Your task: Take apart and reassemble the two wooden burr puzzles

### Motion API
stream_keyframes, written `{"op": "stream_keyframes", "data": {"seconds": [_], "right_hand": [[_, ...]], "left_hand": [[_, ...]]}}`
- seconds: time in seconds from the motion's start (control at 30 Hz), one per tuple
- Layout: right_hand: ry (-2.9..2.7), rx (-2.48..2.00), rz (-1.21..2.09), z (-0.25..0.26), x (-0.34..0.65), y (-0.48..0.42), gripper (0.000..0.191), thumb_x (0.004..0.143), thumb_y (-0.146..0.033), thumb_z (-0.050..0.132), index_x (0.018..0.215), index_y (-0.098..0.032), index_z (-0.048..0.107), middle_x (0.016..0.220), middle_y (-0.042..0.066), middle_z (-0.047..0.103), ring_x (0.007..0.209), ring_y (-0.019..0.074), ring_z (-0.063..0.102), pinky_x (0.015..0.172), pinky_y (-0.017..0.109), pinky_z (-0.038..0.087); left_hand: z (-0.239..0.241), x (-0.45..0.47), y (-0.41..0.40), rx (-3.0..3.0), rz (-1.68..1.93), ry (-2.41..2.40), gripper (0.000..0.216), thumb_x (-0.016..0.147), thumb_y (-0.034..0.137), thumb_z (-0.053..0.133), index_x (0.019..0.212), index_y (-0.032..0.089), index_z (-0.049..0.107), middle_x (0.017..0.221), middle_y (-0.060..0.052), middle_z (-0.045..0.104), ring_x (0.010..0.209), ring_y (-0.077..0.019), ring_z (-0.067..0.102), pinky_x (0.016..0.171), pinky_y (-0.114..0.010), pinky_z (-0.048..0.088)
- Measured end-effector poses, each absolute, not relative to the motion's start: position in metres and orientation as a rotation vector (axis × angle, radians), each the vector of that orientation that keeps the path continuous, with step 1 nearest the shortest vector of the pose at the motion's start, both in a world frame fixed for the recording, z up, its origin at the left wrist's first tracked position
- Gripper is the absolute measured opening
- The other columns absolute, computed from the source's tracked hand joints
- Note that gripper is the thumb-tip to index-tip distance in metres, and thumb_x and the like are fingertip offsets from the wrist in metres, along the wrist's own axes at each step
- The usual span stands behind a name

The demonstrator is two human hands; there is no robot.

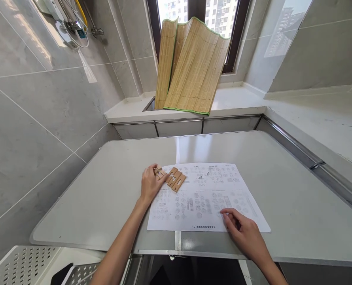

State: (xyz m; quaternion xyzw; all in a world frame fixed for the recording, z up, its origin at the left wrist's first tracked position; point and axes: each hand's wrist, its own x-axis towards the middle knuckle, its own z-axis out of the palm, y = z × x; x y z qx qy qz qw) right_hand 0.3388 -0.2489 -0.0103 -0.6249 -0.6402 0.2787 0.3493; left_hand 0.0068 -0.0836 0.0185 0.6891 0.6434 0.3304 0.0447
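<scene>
My left hand (151,184) is closed on several flat wooden puzzle pieces (177,180), its thumb pressed along their near side and its fingers partly hiding those at the left. The pieces lie side by side, have cut-out slots, and bear small dark figures at their ends. Under them is a large white printed sheet (205,217) covered with small line diagrams, its heading upside down from where I sit. Near the sheet's lower right part rests my right hand (243,231), with its fingers curled in and thumb close to the index finger. Nothing shows in it.
A pale grey folding table (119,166) with a metal seam carries the sheet. Beyond it, a folded bamboo mat (196,67) leans at the window above a white ledge (232,99). White perforated baskets (24,261) stand low at the left, beside the tiled wall (39,118).
</scene>
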Motion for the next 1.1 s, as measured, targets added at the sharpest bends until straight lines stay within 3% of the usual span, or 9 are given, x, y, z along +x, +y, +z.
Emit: {"op": "stream_keyframes", "data": {"seconds": [0.1, 0.23, 0.47, 0.63, 0.73, 0.87, 1.0, 1.1], "right_hand": [[-1.64, -1.64, 0.733, -0.012, 0.339, -0.249, 0.034, 0.101, -0.053, 0.048, 0.102, -0.026, 0.07, 0.068, -0.001, 0.061, 0.058, 0.0166, 0.058, 0.055, 0.024, 0.049], [-1.63, -1.668, 0.745, -0.016, 0.341, -0.248, 0.036, 0.1, -0.055, 0.048, 0.102, -0.026, 0.07, 0.067, -0.002, 0.061, 0.057, 0.0167, 0.058, 0.055, 0.024, 0.048], [-1.645, -1.655, 0.749, -0.016, 0.342, -0.247, 0.037, 0.101, -0.054, 0.046, 0.103, -0.025, 0.069, 0.067, -0.002, 0.059, 0.057, 0.0168, 0.057, 0.057, 0.025, 0.048], [-1.643, -1.644, 0.761, -0.014, 0.342, -0.249, 0.035, 0.102, -0.053, 0.046, 0.104, -0.025, 0.068, 0.068, -0.002, 0.061, 0.06, 0.0168, 0.058, 0.059, 0.025, 0.048], [-1.694, -1.601, 0.794, -0.013, 0.34, -0.252, 0.034, 0.101, -0.053, 0.049, 0.107, -0.025, 0.068, 0.074, -0.001, 0.064, 0.061, 0.0164, 0.059, 0.058, 0.025, 0.047], [-1.831, -1.48, 0.866, -0.014, 0.334, -0.256, 0.033, 0.099, -0.052, 0.056, 0.118, -0.027, 0.065, 0.081, 0.0, 0.068, 0.063, 0.0158, 0.06, 0.06, 0.025, 0.049], [-1.957, -1.443, 0.803, -0.013, 0.325, -0.258, 0.039, 0.094, -0.054, 0.065, 0.123, -0.028, 0.064, 0.078, -0.002, 0.067, 0.056, 0.015, 0.055, 0.058, 0.027, 0.049], [-2.005, -1.442, 0.697, -0.014, 0.317, -0.258, 0.038, 0.09, -0.054, 0.069, 0.118, -0.028, 0.067, 0.077, -0.002, 0.066, 0.057, 0.016, 0.058, 0.057, 0.027, 0.048]], "left_hand": [[0.022, 0.036, -0.129, 2.224, 0.927, 1.558, 0.07, 0.08, 0.048, 0.081, 0.137, 0.022, 0.049, 0.122, -0.011, 0.064, 0.108, -0.0282, 0.064, 0.093, -0.042, 0.055], [0.015, 0.078, -0.183, 2.352, 0.688, 1.085, 0.081, 0.069, 0.052, 0.089, 0.135, 0.025, 0.05, 0.122, -0.01, 0.065, 0.11, -0.0293, 0.063, 0.095, -0.043, 0.055], [0.008, 0.108, -0.202, 2.383, 0.56, 1.033, 0.084, 0.072, 0.053, 0.087, 0.139, 0.025, 0.046, 0.123, -0.011, 0.066, 0.114, -0.0329, 0.06, 0.097, -0.049, 0.052], [0.013, 0.098, -0.209, 2.329, 0.612, 1.105, 0.105, 0.062, 0.051, 0.094, 0.148, 0.026, 0.038, 0.138, -0.014, 0.056, 0.127, -0.0348, 0.052, 0.107, -0.052, 0.046], [0.015, 0.09, -0.219, 2.286, 0.643, 1.238, 0.095, 0.063, 0.048, 0.094, 0.142, 0.027, 0.046, 0.141, -0.013, 0.051, 0.132, -0.0355, 0.046, 0.111, -0.055, 0.042], [0.019, 0.081, -0.231, 2.116, 0.673, 1.389, 0.077, 0.063, 0.047, 0.094, 0.129, 0.028, 0.06, 0.126, -0.011, 0.054, 0.118, -0.0322, 0.052, 0.103, -0.05, 0.047], [0.023, 0.073, -0.243, 1.801, 0.701, 1.344, 0.08, 0.065, 0.053, 0.092, 0.133, 0.028, 0.059, 0.107, -0.005, 0.062, 0.09, -0.0214, 0.056, 0.085, -0.035, 0.051], [0.022, 0.069, -0.25, 1.623, 0.787, 1.318, 0.083, 0.064, 0.052, 0.093, 0.135, 0.027, 0.057, 0.099, -0.002, 0.062, 0.084, -0.018, 0.055, 0.082, -0.031, 0.049]]}}
